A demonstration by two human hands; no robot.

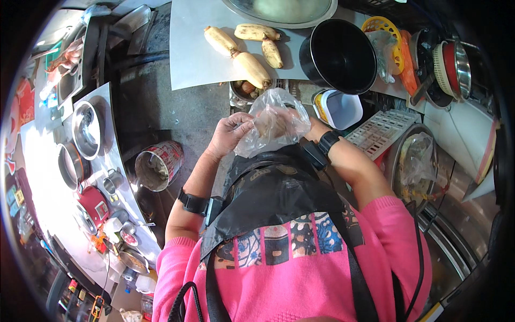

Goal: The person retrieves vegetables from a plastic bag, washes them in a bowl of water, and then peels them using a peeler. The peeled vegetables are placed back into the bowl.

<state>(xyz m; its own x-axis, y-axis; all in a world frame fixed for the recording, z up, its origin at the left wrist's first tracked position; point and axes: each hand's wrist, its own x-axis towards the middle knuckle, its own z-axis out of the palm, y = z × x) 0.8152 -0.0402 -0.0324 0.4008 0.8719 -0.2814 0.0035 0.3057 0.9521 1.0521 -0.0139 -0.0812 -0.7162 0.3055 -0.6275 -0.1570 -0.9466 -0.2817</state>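
The left hand [229,133] is pinching the near-left edge of a clear plastic bag [273,124], fingers closed on the film, keeping its mouth open. The right hand [292,121] is reaching inside, curled around something brownish; how tightly, I cannot tell. The bag is hanging at chest height, near the lotus roots [248,51] lying on the grey board [188,53].

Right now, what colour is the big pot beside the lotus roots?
Black, inside and out; the pot shows best in the head view, right of the lotus roots.

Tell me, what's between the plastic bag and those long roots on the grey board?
In the head view, a small metal bowl of brownish pieces sits between the plastic bag and the lotus roots.
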